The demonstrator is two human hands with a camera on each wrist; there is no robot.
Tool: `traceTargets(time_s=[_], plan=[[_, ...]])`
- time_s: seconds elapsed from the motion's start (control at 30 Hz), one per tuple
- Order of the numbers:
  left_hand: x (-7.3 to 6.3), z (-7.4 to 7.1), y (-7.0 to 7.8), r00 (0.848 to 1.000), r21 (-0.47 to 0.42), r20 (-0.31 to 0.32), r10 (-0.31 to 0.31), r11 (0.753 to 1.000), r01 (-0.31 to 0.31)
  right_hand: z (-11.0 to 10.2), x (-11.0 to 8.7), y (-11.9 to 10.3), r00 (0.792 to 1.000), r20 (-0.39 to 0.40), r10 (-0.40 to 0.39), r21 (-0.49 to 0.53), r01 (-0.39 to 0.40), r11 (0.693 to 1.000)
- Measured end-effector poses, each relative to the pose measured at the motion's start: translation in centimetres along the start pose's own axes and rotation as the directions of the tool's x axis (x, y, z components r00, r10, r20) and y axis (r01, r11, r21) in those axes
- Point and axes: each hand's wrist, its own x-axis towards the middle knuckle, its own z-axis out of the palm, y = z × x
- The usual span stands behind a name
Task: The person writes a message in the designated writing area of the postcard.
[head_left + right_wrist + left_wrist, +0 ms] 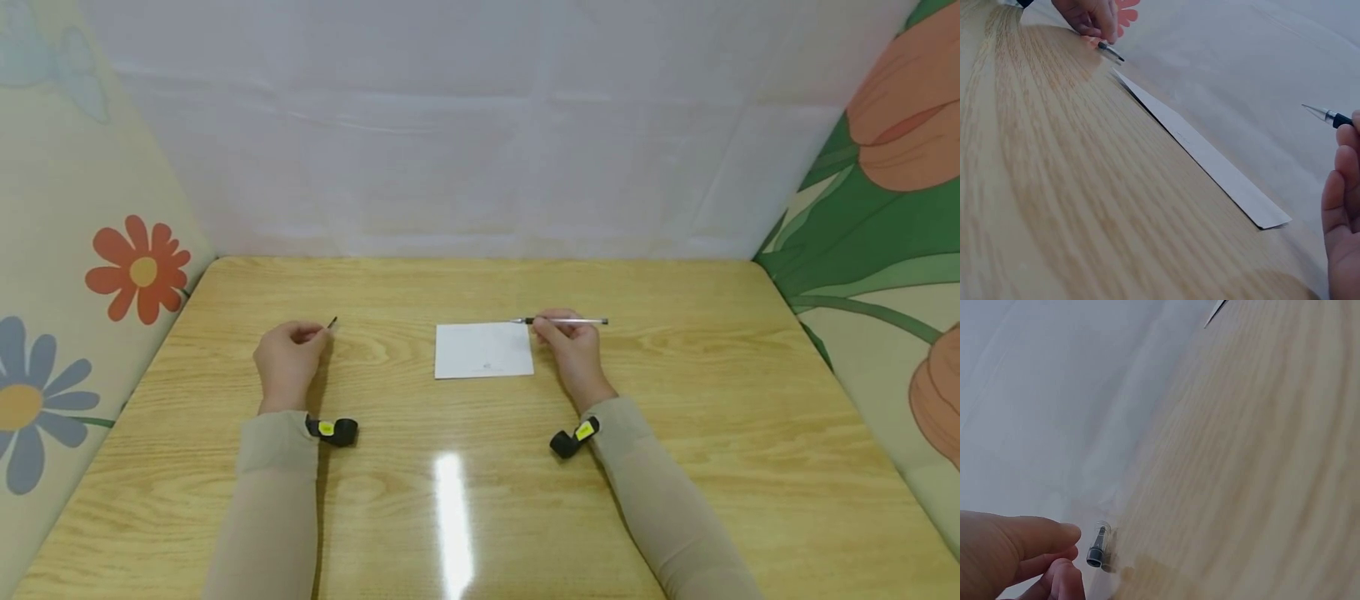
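My right hand (573, 354) pinches a gel pen (588, 321) with a clear barrel and dark grip. Its bare metal tip points left over the top right corner of a white card (483, 354). On the left, my other hand (291, 358) has its fingers bent right beside a small clear-and-black pen cap (1097, 547). A narrow gap shows between those fingertips and the cap in the left wrist view. From the right wrist view, the cap (1111, 52) lies low by the tabletop under the left fingers, and the card (1204, 150) stretches between the hands.
A wood-grain table (390, 483) carries everything, with a bright light reflection near its front. White cloth (480, 167) hangs behind it. Flower-patterned panels stand along the left (45, 250) and right (900, 250). Black cameras are strapped to both wrists over beige sleeves.
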Motion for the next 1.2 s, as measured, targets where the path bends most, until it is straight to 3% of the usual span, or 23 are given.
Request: traceTargets(time_s=[0.2, 0.33, 0.53, 0.67, 1.0, 1.2], plan=[[-0.2, 0.1, 0.8, 0.999, -0.051, -0.008, 0.043, 0.998, -0.044, -0.1, 0.1, 0.2, 1.000, 0.002, 0.007, 0.009, -0.007, 1.000], [-0.5, 0.2, 1.6, 0.991, -0.064, 0.024, 0.132, 0.989, -0.131, -0.1, 0.1, 0.1, 1.000, 0.001, 0.012, 0.005, -0.012, 1.000], [-0.9, 0.9, 2.6, 0.945, -0.101, 0.105, 0.310, 0.949, -0.300, 0.0, -0.1, -0.1, 1.000, -0.003, 0.026, -0.044, -0.026, 0.999], [-1.3, 1.3, 3.0, 0.916, -0.125, 0.139, 0.376, 0.925, -0.360, 0.0, -0.1, 0.0, 1.000, 0.000, 0.024, -0.041, -0.024, 0.999], [-2.2, 1.8, 4.1, 0.884, -0.074, 0.210, 0.418, 0.908, -0.412, -0.1, -0.1, 0.1, 1.000, 0.012, 0.017, -0.026, -0.017, 1.000], [-2.5, 2.1, 4.7, 0.844, -0.011, 0.316, 0.434, 0.891, -0.454, -0.1, -0.1, 0.2, 1.000, 0.010, 0.016, -0.019, -0.016, 1.000]])
